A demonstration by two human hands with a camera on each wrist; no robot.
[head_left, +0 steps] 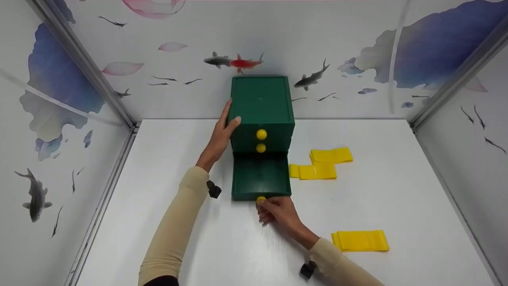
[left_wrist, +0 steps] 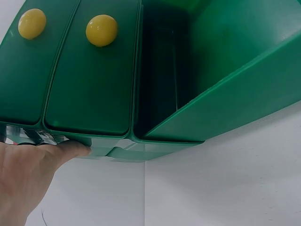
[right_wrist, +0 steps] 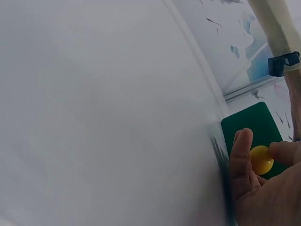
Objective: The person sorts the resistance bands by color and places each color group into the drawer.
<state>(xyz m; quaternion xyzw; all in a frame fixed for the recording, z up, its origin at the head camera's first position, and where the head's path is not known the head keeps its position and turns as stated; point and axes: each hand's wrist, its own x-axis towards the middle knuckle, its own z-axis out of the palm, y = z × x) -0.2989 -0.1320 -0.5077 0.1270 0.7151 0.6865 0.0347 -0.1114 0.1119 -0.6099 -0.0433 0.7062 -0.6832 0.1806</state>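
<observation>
A green drawer cabinet [head_left: 262, 99] with round yellow knobs stands against the back wall. Its bottom drawer [head_left: 260, 174] is pulled out toward me, and no contents show inside. My right hand [head_left: 281, 214] pinches the yellow knob [right_wrist: 261, 160] of that drawer between thumb and fingers. Against the cabinet's left side rests my left hand [head_left: 220, 137], fingers extended along the wall and thumb near the top front edge. In the left wrist view, the two upper drawers with yellow knobs [left_wrist: 101, 30] are closed, and the left thumb touches the cabinet's side.
Two folded yellow strips [head_left: 331, 155] [head_left: 317, 172] lie right of the cabinet, partly overlapping. Another folded yellow strip [head_left: 363, 240] lies nearer, beside the right forearm. White walls with painted fish and leaves enclose the white table [head_left: 397, 178] at the back and sides.
</observation>
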